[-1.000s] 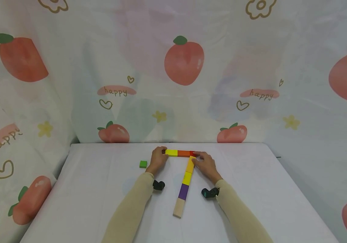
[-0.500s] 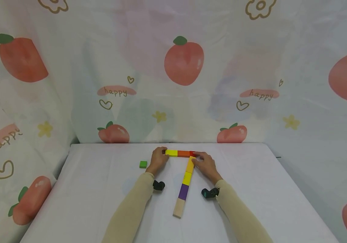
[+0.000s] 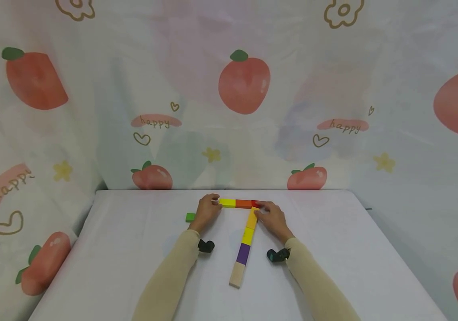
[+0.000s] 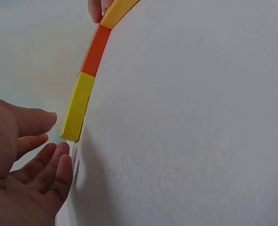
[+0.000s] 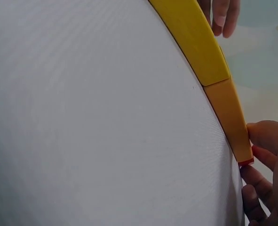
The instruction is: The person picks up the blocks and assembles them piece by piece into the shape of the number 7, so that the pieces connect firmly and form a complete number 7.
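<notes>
Coloured wooden blocks lie end to end in a bent line. Its far row has a yellow block [image 3: 227, 203], an orange-red block [image 3: 243, 203] and a red block [image 3: 255, 203]. My left hand [image 3: 206, 211] is just off the free yellow end, thumb and fingers apart, nothing between them in the left wrist view. At the corner, my right hand [image 3: 272, 218] pinches the red block, its thumb against the amber block [image 3: 251, 219]. A second yellow block [image 3: 247, 236], a purple block [image 3: 243, 254] and a plain wood block [image 3: 237, 275] run toward me.
A green block [image 3: 190, 217] lies left of the row, partly behind my left hand. The white table [image 3: 108, 267] ends at a fruit-printed cloth backdrop [image 3: 253, 147]. Black wrist cameras sit on both sleeves.
My left hand has drawn slightly left from the yellow end, its fingers spreading, and now covers part of the green block. The head view has shifted a little. My right hand stays put.
</notes>
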`<state>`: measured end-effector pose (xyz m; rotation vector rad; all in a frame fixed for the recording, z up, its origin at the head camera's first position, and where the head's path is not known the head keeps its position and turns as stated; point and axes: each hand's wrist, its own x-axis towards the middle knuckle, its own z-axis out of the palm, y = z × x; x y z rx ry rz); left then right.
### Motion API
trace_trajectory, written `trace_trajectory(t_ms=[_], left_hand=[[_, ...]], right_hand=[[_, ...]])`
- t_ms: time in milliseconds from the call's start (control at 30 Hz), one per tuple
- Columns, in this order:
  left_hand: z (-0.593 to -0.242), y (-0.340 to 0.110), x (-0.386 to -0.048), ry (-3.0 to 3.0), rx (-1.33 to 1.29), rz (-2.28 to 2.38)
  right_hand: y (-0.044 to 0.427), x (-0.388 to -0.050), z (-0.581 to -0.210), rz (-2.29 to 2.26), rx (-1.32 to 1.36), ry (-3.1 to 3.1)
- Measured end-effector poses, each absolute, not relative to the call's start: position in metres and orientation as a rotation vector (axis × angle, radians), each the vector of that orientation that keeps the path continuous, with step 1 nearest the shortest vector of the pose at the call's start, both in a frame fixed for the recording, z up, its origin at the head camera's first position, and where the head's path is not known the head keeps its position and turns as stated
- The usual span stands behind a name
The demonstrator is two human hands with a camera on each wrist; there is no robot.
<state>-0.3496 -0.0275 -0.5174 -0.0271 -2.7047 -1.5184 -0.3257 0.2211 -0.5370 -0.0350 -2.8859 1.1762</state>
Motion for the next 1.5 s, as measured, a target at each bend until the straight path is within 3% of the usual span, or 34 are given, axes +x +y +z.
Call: trace_trajectory(t_ms=[767, 1500], left_hand=[[-0.499, -0.063, -0.332, -2.547, -0.291, -1.449], [-0.502, -0.106, -0.303, -2.488, -0.307, -1.341]], right_hand=[[0.223, -0.328, -0.539, 1.196, -0.029, -2.879], [0.221, -0.326, -0.542, 1.217, -0.034, -2.878]])
